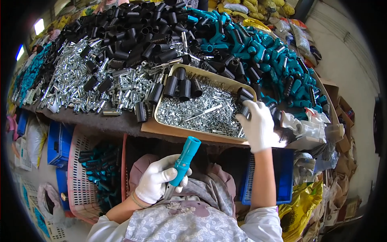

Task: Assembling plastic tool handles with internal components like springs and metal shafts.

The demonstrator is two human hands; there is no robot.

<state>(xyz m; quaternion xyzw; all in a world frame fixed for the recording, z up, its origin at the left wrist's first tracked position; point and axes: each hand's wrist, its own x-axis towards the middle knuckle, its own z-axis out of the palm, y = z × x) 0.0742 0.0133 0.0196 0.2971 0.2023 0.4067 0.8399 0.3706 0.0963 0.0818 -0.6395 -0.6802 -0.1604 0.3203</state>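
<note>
My left hand [157, 179], in a white glove, grips a teal plastic tube [184, 160] with a metal end, held upright over my lap. My right hand [258, 123], also gloved, reaches into the right end of a shallow tan tray [189, 132] and closes on a black cylinder [244, 109]. The tray holds many small silver metal parts [201, 111] and several black sleeves [180, 86] standing at its far edge.
The table behind the tray carries heaps of black tubes [137, 28], teal handle pieces [258, 48] and shiny metal fittings [80, 80]. A pink basket [78, 177] with finished teal parts stands at my left, a blue crate [282, 177] at my right.
</note>
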